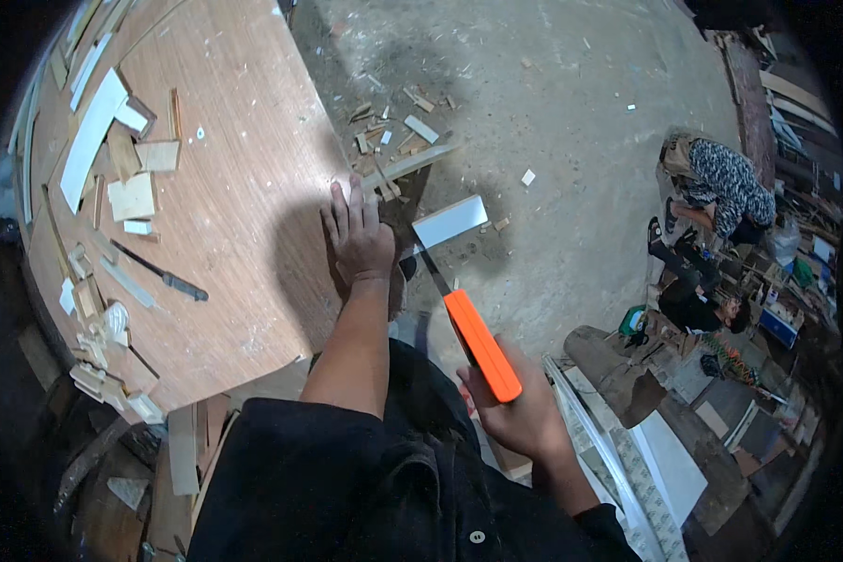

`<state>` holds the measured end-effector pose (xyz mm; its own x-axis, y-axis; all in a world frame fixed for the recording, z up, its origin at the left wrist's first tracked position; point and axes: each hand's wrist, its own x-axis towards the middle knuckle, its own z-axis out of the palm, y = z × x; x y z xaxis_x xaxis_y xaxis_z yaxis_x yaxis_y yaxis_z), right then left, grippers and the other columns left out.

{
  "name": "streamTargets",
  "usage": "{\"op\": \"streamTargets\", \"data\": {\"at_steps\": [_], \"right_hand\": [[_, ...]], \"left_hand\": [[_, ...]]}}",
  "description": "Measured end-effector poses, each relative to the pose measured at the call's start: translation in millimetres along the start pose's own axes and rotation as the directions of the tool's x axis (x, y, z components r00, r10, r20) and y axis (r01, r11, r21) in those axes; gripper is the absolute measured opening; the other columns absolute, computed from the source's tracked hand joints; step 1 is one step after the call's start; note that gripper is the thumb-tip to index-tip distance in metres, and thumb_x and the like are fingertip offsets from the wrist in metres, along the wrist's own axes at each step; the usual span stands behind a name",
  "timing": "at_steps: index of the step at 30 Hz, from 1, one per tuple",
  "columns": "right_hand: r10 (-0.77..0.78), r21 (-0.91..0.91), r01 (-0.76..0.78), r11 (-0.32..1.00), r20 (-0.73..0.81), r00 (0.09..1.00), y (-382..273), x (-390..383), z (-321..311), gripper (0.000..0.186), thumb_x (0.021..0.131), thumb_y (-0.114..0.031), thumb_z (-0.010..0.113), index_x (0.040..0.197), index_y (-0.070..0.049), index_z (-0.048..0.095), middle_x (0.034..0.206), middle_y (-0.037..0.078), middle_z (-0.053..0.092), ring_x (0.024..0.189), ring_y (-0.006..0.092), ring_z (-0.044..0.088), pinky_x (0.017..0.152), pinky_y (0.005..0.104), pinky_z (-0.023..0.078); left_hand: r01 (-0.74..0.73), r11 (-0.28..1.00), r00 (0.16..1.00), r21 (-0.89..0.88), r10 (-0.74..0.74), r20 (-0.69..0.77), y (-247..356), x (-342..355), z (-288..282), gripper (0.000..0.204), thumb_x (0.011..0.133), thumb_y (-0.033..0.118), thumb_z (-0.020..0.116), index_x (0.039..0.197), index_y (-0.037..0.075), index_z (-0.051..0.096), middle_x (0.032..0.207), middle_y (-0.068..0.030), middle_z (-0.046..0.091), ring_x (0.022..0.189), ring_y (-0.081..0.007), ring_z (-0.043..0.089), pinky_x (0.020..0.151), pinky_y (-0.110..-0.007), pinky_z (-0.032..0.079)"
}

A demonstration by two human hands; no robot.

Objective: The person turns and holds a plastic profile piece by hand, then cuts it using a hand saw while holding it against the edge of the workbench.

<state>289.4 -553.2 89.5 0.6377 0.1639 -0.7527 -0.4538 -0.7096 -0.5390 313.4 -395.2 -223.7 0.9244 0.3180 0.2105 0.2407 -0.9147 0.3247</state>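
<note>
My left hand [361, 245] lies with its fingers stretched out at the right edge of the wooden table [244, 112], palm down. Closed round the orange handle of what looks like a hand saw [480, 343], my right hand [525, 408] is off the table's near right corner. The saw's narrow dark blade points away from me and shows almost edge-on. Its far end meets the near left end of a white-faced board piece [451, 221], just right of my left hand. Whether that piece continues under my palm is hidden.
A black-handled knife [169, 274] and several wood offcuts [131, 195] lie on the table's left side. Scraps [421, 129] litter the concrete floor beyond. At right are two people [721, 183], long white strips [618, 450] and piled materials.
</note>
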Motion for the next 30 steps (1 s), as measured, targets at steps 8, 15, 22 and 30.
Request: {"op": "streamTargets", "data": {"at_steps": [8,15,22,30], "right_hand": [[-0.071,-0.026,0.070,0.997,-0.054,0.996,9,-3,4,0.021,0.093,-0.018,0.067,0.098,-0.001,0.056,0.073,0.019,0.058,0.070,0.0429,0.061,0.063,0.0445,0.047],[-0.090,0.022,0.096,0.995,-0.186,0.978,24,11,5,0.021,0.091,-0.020,0.068,0.090,-0.002,0.057,0.073,0.019,0.061,0.074,0.0435,0.062,0.062,0.0420,0.047],[-0.191,-0.064,0.186,0.981,-0.082,0.978,11,-16,1,0.018,0.090,-0.019,0.068,0.094,-0.003,0.060,0.080,0.020,0.062,0.077,0.0439,0.062,0.064,0.0439,0.048],[-0.097,-0.104,0.087,0.991,-0.093,0.991,38,14,8,0.017,0.089,-0.016,0.068,0.097,-0.003,0.061,0.082,0.019,0.063,0.079,0.0408,0.065,0.065,0.0434,0.049]], "left_hand": [[0.040,0.998,0.998,0.048,-0.042,0.046,-12,-8,0,0.019,0.090,0.011,0.052,0.105,0.015,0.063,0.150,-0.0009,0.048,0.144,-0.0301,0.036,0.117,-0.055,0.027],[0.038,0.999,0.997,0.009,-0.039,0.064,13,6,-9,0.015,0.095,0.015,0.053,0.107,0.015,0.062,0.149,-0.0018,0.049,0.143,-0.0307,0.038,0.117,-0.054,0.025],[0.012,0.996,1.000,0.093,-0.013,0.009,-21,-16,10,0.015,0.097,0.017,0.051,0.106,0.016,0.062,0.148,-0.0006,0.050,0.143,-0.0286,0.039,0.117,-0.052,0.026],[0.025,0.997,0.997,0.079,-0.031,0.064,-7,-7,6,0.022,0.094,0.014,0.051,0.113,0.018,0.062,0.150,0.0005,0.048,0.143,-0.0287,0.038,0.116,-0.052,0.029]]}}
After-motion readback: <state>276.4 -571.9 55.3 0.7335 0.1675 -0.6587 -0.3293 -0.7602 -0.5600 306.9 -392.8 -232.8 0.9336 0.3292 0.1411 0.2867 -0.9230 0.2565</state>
